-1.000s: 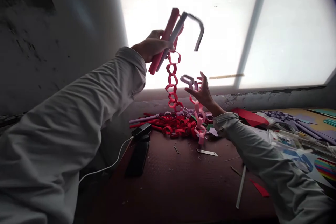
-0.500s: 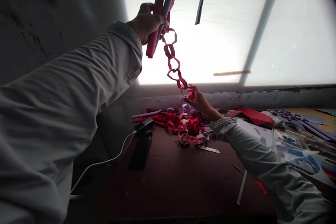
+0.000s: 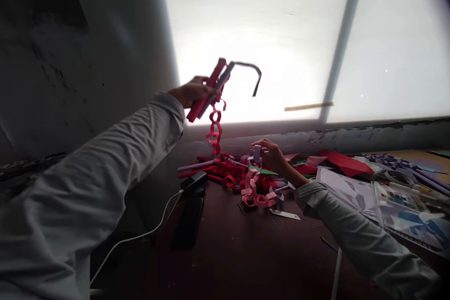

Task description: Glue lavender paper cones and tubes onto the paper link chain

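Observation:
My left hand [image 3: 191, 91] is raised in front of the bright window, closed around a bundle of paper strips [image 3: 210, 88], red and grey, one grey strip curling over at the top. A red paper chain [image 3: 214, 129] hangs from that hand down to a heap of red, pink and lilac chain links [image 3: 246, 178] on the dark table. My right hand [image 3: 272, 154] is low over the heap, fingers pinched on a lilac link [image 3: 257, 152].
A black phone [image 3: 190, 213] with a white cable [image 3: 140, 236] lies left of the heap. A small metal blade [image 3: 284, 214] lies in front of it. Coloured paper sheets [image 3: 346, 161] and plastic sleeves [image 3: 390, 197] cover the table's right side. A white stick [image 3: 335, 272] lies near the front.
My left hand has dropped from high against the window to lower down, shortening the hanging chain. My right hand has moved down from the hanging chain onto the heap.

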`<state>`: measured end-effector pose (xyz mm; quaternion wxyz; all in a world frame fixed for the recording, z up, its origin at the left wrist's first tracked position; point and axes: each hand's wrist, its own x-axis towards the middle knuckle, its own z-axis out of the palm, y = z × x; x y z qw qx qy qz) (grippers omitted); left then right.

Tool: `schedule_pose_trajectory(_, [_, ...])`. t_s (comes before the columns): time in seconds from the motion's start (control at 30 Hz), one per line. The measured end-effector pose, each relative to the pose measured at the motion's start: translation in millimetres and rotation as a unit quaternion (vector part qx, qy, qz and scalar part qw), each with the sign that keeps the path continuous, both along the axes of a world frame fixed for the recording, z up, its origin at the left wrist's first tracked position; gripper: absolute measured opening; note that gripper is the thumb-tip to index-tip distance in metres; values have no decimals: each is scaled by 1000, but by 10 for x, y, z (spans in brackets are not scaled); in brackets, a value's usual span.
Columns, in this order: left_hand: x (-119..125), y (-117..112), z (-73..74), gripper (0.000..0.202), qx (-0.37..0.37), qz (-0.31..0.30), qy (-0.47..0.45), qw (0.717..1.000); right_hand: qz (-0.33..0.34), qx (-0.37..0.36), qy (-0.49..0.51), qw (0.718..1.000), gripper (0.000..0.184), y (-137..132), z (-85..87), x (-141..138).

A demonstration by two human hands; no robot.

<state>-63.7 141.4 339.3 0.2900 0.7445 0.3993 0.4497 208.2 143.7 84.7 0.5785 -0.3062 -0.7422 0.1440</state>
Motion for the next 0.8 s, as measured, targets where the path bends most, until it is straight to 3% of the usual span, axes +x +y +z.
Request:
schedule_pose_trajectory(0.17, [-36,-128,-636,59,-110,-111,81,984,31,-35,144,988,28,-113,274,-9])
schedule_pose_trajectory(0.27, [-46,-156,-902,62,-135,-144,103,975,-4,-21,240,971,34,-201,377,35])
schedule_pose_trajectory(0.37, [-43,-171,-1047,66,-144,-156,98,972,-37,-33,284,957,47,-272,363,92])
schedule_pose_trajectory(0.47, [-42,-170,-1118,65,-145,-176,91,969,-11,-114,301,947,62,-309,282,132])
schedule_pose_trajectory(0.57, [-57,-144,-1184,67,-167,-184,84,965,40,-189,267,944,59,-318,203,149])
schedule_pose_trajectory(0.67, [-88,-100,-1304,75,-204,-180,88,958,39,-198,251,947,56,-321,138,158])
schedule_pose_trajectory(0.8, [-114,-69,-1609,90,-235,-129,105,958,12,-205,259,944,53,-359,35,196])
